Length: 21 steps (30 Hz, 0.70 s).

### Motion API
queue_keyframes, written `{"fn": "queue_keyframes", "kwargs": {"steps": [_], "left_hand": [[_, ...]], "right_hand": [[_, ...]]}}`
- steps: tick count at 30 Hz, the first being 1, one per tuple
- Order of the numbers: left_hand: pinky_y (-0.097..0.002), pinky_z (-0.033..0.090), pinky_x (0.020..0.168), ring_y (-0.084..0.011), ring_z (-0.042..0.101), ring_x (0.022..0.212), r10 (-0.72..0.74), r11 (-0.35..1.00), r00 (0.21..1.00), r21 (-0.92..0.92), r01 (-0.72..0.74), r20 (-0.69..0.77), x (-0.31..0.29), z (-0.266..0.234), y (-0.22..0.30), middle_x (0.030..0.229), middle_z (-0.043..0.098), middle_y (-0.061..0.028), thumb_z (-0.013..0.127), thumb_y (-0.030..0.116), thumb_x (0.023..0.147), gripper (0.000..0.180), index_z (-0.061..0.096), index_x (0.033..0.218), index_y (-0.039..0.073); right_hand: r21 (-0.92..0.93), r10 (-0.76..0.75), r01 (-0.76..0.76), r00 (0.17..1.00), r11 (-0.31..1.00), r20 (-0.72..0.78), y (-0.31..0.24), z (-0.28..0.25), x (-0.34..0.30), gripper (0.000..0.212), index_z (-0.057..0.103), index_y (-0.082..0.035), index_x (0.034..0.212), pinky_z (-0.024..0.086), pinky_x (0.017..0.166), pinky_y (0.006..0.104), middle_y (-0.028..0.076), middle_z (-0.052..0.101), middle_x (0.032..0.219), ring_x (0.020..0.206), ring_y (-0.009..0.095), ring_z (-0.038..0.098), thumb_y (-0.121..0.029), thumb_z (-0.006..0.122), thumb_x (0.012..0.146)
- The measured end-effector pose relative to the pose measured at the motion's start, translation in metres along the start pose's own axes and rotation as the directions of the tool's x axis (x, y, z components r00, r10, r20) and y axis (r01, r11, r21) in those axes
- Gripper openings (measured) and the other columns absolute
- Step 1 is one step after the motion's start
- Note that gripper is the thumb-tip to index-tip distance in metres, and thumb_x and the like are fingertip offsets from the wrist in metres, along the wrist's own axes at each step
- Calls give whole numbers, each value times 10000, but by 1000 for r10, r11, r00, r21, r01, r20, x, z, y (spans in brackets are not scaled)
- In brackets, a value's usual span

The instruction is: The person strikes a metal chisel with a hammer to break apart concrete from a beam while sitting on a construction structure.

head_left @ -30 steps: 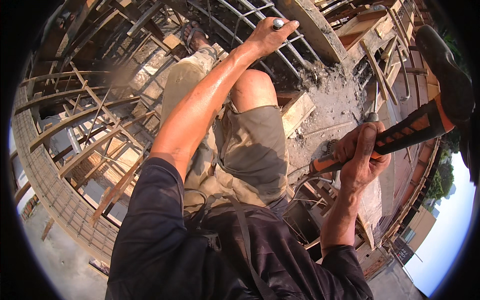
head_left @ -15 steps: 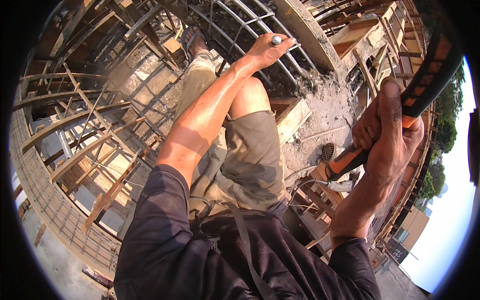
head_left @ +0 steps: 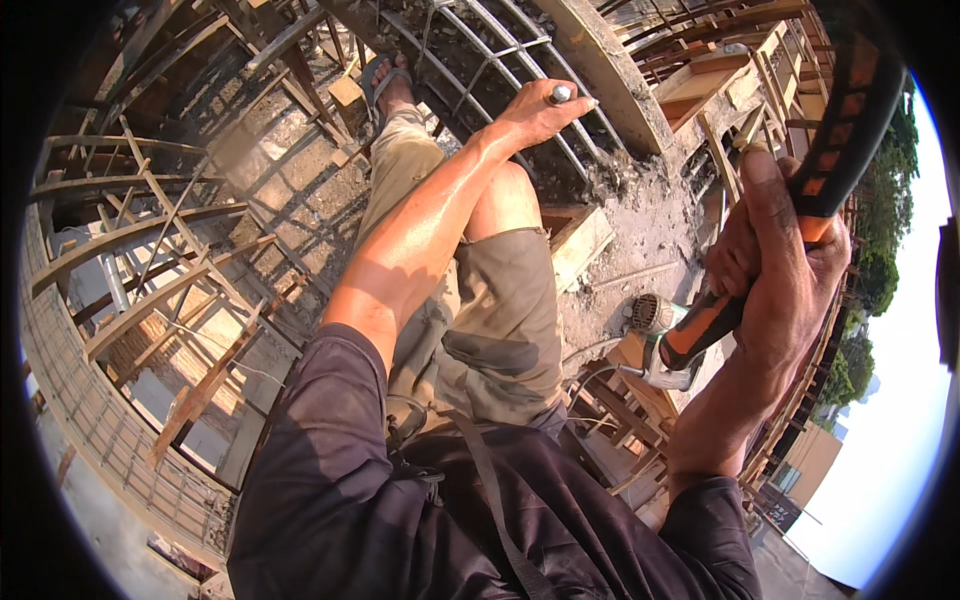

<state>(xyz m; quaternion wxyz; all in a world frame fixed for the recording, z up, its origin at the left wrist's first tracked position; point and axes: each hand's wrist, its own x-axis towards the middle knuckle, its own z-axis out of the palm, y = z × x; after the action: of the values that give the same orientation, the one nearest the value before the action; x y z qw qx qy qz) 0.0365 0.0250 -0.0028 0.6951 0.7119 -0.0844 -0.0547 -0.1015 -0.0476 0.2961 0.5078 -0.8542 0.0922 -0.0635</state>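
My left hand (head_left: 537,117) is closed around an upright metal chisel (head_left: 560,95), whose shiny round top end shows above the fist; its lower end is hidden. It stands over the steel bars (head_left: 495,50) of a rebar cage beside a concrete edge (head_left: 615,75). On the right, my right hand (head_left: 785,250) is raised and grips a hammer (head_left: 848,130) by its black and orange handle, the thumb lying along it. The hammer's upper end is lost in the dark rim, so its head cannot be made out.
A green and grey power tool (head_left: 655,315) with a cable lies on the rough concrete (head_left: 640,255) below the right hand. Wooden formwork (head_left: 700,85) stands at the far right. Timber framing (head_left: 150,230) drops away on the left. My sandalled foot (head_left: 390,85) is planted near the rebar.
The view has shifted slightly, and more of the power tool shows. My left hand keeps its hold on the chisel; the hammer stays raised in my right hand.
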Motion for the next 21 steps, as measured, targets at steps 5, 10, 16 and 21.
{"fn": "queue_keyframes", "kwargs": {"steps": [5,10,16,21], "left_hand": [[-345,442,635,-142,509,655,-24,1000,999,-3,25,21,-4,2,12,659,555,-51,671,413,838,396,638,842,18],[-345,473,700,-166,522,682,107,990,994,-95,-107,-10,-1,6,-9,653,545,-39,731,376,800,369,668,915,32],[-347,351,568,-135,393,605,7,999,1000,-53,-7,7,-5,-5,-11,594,424,2,689,409,802,436,476,658,57],[-303,307,541,-82,359,598,20,998,1000,-62,-19,1,-6,-1,-1,589,370,43,709,375,804,406,479,640,83]], "right_hand": [[354,-329,300,944,886,23,39,-2,23,346,500,-64,663,303,391,211,-24,409,512,402,56,368,-201,582,970],[-535,479,-290,840,794,255,134,-5,-2,374,555,17,688,403,497,336,35,522,559,507,125,476,-303,666,847],[-128,9,12,986,992,164,7,-11,0,290,585,-44,795,295,403,215,-47,438,537,424,39,400,-295,679,903],[410,-405,318,903,855,144,0,-10,34,318,480,-79,676,341,440,253,-26,400,512,424,64,363,-197,595,948]]}}
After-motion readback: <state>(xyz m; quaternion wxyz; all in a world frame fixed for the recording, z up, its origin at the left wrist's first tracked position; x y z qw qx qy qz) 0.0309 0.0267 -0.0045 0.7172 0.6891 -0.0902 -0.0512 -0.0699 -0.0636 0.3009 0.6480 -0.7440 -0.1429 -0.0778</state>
